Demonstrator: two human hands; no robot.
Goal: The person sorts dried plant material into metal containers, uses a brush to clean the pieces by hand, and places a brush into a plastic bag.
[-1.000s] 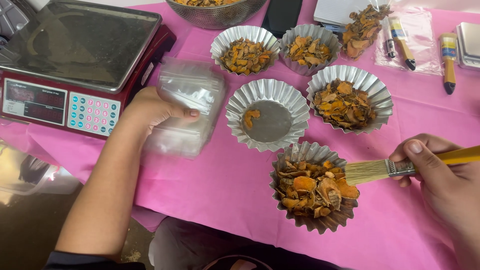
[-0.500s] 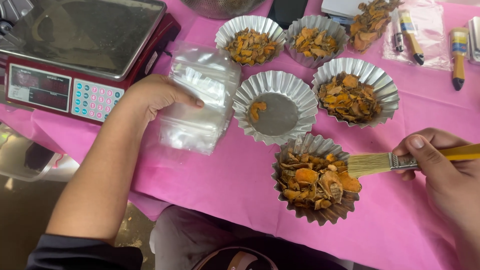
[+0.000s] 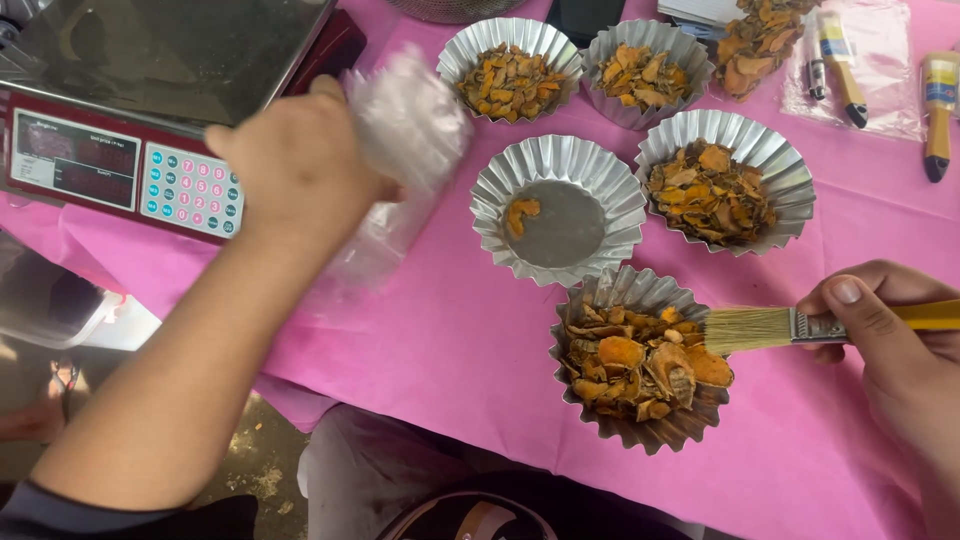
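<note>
five fluted foil cups on pink cloth (image 3: 450,340). left hand (image 3: 295,165) clamps clear plastic bag (image 3: 405,140), blurred, just right of scale (image 3: 130,130). right hand (image 3: 890,330) pinches brush (image 3: 790,325), bristles over near foil cup (image 3: 640,360) of orange dried pieces; middle cup (image 3: 558,208) almost empty.

1. The left hand (image 3: 300,165) reaches forward on a bare, outstretched forearm, back turned up, fingers curled in a grasp
2. The right hand (image 3: 890,340) enters from the right, thumb on top, fingers pinched shut
</note>
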